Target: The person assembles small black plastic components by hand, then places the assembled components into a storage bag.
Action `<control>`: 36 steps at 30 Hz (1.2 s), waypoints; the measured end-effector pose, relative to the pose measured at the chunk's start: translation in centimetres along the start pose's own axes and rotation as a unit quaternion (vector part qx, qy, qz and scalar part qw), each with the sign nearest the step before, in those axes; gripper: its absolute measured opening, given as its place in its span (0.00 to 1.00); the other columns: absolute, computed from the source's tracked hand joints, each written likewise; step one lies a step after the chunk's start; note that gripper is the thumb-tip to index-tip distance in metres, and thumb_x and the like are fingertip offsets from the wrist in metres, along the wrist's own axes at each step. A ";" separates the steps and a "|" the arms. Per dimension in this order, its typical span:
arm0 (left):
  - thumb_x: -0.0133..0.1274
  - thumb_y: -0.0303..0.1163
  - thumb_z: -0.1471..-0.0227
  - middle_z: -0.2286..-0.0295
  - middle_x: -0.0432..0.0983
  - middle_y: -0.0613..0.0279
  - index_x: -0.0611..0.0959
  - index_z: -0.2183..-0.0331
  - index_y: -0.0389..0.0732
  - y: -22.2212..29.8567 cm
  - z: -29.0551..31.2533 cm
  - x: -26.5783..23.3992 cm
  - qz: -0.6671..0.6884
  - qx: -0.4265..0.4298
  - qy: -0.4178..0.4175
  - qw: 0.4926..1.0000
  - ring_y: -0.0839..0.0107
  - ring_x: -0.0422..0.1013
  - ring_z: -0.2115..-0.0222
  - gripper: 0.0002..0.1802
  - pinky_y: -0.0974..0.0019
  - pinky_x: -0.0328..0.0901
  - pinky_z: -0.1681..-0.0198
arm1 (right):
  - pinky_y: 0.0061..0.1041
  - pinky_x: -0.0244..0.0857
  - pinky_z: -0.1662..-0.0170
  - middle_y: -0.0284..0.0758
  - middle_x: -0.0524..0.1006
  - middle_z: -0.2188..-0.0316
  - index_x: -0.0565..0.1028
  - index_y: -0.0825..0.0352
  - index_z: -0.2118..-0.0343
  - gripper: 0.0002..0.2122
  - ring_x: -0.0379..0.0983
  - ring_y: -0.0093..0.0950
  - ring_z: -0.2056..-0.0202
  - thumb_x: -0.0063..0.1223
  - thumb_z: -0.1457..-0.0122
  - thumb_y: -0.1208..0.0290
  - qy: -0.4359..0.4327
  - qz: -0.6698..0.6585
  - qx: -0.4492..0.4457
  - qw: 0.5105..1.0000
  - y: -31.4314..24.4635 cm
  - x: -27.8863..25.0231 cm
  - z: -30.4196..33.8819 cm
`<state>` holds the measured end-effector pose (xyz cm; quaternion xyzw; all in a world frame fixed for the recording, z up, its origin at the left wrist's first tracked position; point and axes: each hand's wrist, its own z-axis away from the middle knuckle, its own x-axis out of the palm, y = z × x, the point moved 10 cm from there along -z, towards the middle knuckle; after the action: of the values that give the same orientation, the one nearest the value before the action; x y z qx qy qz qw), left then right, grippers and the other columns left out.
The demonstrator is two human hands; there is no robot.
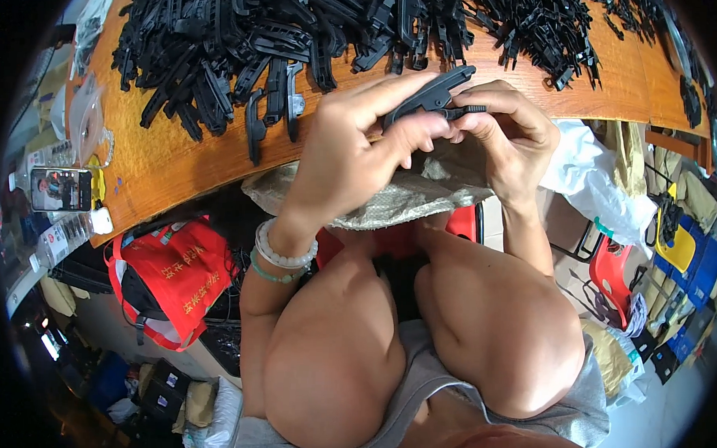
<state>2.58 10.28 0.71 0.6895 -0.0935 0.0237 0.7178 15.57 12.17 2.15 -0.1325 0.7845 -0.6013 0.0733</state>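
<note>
My left hand is closed round a curved black plastic part, above the table's near edge. Its thumb presses the underside while the fingers wrap the far side. At the lower right end of that part, my right hand pinches a small ribbed black plastic piece between thumb and fingertips. The two pieces touch or overlap there; whether they are joined I cannot tell. Just beyond my hands lies a heap of similar long black plastic parts. A pile of smaller black pieces is at the far right.
The wooden table curves across the top. A woven sack hangs below its edge, over my knees. At the left are a phone, a plastic bottle and a red bag. White plastic bags and a red stool stand right.
</note>
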 end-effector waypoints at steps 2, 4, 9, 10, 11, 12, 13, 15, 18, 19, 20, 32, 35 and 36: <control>0.54 0.23 0.53 0.74 0.77 0.54 0.74 0.56 0.31 1.8 0.9 0.4 -0.163 0.134 0.008 0.977 0.70 0.74 0.79 0.19 0.71 0.67 0.76 | 0.15 0.67 0.71 0.39 0.76 0.72 0.76 0.75 0.68 0.06 0.73 0.20 0.74 0.54 0.50 0.85 0.013 -0.013 -0.012 1.000 0.0 0.0 0.3; 0.55 0.21 0.55 0.72 0.77 0.49 0.73 0.54 0.33 2.2 1.2 0.1 -0.192 0.149 0.012 0.970 0.63 0.75 0.76 0.23 0.67 0.67 0.74 | 0.16 0.67 0.71 0.39 0.76 0.68 0.75 0.74 0.65 0.09 0.73 0.21 0.73 0.56 0.51 0.82 0.001 -0.073 0.011 0.997 1.1 0.2 0.5; 0.55 0.21 0.56 0.75 0.74 0.47 0.75 0.59 0.34 2.6 1.5 0.0 -0.283 0.141 -0.023 0.948 0.57 0.73 0.77 0.18 0.62 0.65 0.76 | 0.18 0.68 0.69 0.40 0.74 0.64 0.75 0.73 0.64 0.13 0.73 0.25 0.70 0.59 0.53 0.76 -0.043 0.229 -0.157 0.960 -2.8 1.1 -0.9; 0.55 0.21 0.56 0.75 0.74 0.47 0.75 0.59 0.34 2.6 1.5 0.0 -0.283 0.141 -0.022 0.948 0.57 0.73 0.77 0.18 0.62 0.65 0.76 | 0.19 0.68 0.68 0.39 0.73 0.63 0.75 0.73 0.64 0.14 0.73 0.26 0.69 0.60 0.54 0.74 -0.099 0.255 -0.179 0.945 -3.1 2.2 -0.7; 0.55 0.22 0.56 0.75 0.74 0.47 0.75 0.60 0.34 3.0 1.7 0.1 -0.294 0.167 -0.018 0.941 0.55 0.73 0.77 0.17 0.61 0.65 0.76 | 0.20 0.69 0.68 0.40 0.74 0.67 0.75 0.73 0.65 0.13 0.74 0.27 0.70 0.60 0.55 0.76 -0.083 0.180 -0.104 0.975 -2.0 2.0 -0.7; 0.55 0.22 0.56 0.75 0.74 0.47 0.75 0.61 0.34 3.5 1.9 0.1 -0.305 0.194 -0.013 0.932 0.53 0.72 0.77 0.16 0.60 0.64 0.77 | 0.20 0.69 0.68 0.40 0.74 0.67 0.75 0.73 0.65 0.13 0.74 0.27 0.70 0.60 0.55 0.76 -0.084 0.179 -0.104 0.975 -1.8 2.1 -0.4; 0.55 0.22 0.56 0.75 0.74 0.47 0.75 0.61 0.34 3.6 1.9 0.2 -0.305 0.195 -0.014 0.932 0.53 0.72 0.77 0.16 0.60 0.64 0.77 | 0.21 0.69 0.69 0.40 0.74 0.68 0.75 0.74 0.66 0.12 0.74 0.27 0.70 0.60 0.55 0.78 -0.080 0.186 -0.099 0.974 -1.7 2.0 -0.3; 0.57 0.22 0.56 0.74 0.77 0.48 0.77 0.61 0.31 3.2 1.8 0.4 -0.334 0.175 -0.029 0.926 0.64 0.76 0.75 0.17 0.70 0.68 0.73 | 0.21 0.70 0.69 0.40 0.75 0.69 0.75 0.74 0.66 0.12 0.74 0.27 0.71 0.59 0.55 0.79 -0.076 0.194 -0.094 0.974 -1.6 1.9 -0.2; 0.57 0.22 0.57 0.75 0.77 0.49 0.77 0.61 0.31 3.6 1.8 0.5 -0.322 0.196 -0.020 0.926 0.65 0.76 0.76 0.16 0.70 0.68 0.73 | 0.20 0.69 0.70 0.39 0.75 0.71 0.75 0.74 0.68 0.10 0.74 0.26 0.72 0.59 0.56 0.81 -0.054 0.183 -0.096 0.977 -1.6 1.5 -0.2; 0.57 0.22 0.57 0.75 0.77 0.49 0.77 0.61 0.31 3.4 1.8 0.4 -0.323 0.196 -0.019 0.926 0.65 0.76 0.76 0.16 0.70 0.68 0.73 | 0.20 0.69 0.70 0.39 0.75 0.71 0.75 0.73 0.68 0.10 0.74 0.26 0.72 0.59 0.56 0.82 -0.059 0.189 -0.098 0.975 -1.5 1.5 -0.2; 0.58 0.22 0.57 0.75 0.77 0.49 0.78 0.61 0.31 3.2 1.8 0.3 -0.313 0.193 -0.021 0.930 0.65 0.76 0.76 0.17 0.69 0.68 0.73 | 0.19 0.69 0.71 0.38 0.75 0.71 0.76 0.73 0.68 0.10 0.74 0.25 0.72 0.59 0.57 0.82 -0.065 0.195 -0.100 0.973 -1.4 1.5 -0.2; 0.58 0.29 0.57 0.75 0.74 0.57 0.79 0.71 0.37 4.5 4.1 -6.2 -0.429 0.242 0.148 0.858 0.63 0.72 0.77 0.08 0.65 0.66 0.73 | 0.27 0.61 0.68 0.35 0.69 0.75 0.77 0.67 0.69 0.08 0.67 0.33 0.71 0.57 0.56 0.78 -0.118 0.390 -0.136 0.903 0.4 4.2 -2.5; 0.58 0.33 0.56 0.77 0.71 0.58 0.78 0.74 0.37 3.3 3.3 -8.2 -0.606 0.083 0.218 0.760 0.60 0.69 0.80 0.09 0.63 0.64 0.76 | 0.28 0.58 0.66 0.34 0.66 0.73 0.77 0.65 0.71 0.08 0.64 0.32 0.68 0.56 0.57 0.79 -0.106 0.485 -0.208 0.843 0.0 5.5 -2.8; 0.58 0.33 0.56 0.77 0.71 0.58 0.78 0.74 0.37 3.2 3.2 -8.1 -0.606 0.083 0.218 0.760 0.60 0.69 0.80 0.09 0.63 0.64 0.76 | 0.27 0.57 0.65 0.33 0.66 0.72 0.76 0.64 0.72 0.08 0.63 0.31 0.67 0.56 0.59 0.79 -0.110 0.493 -0.216 0.836 0.1 5.7 -2.8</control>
<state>-6.25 7.98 2.57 0.6353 0.5051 -0.2591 0.5235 9.32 13.08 3.06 0.1940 0.8426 -0.2829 0.4151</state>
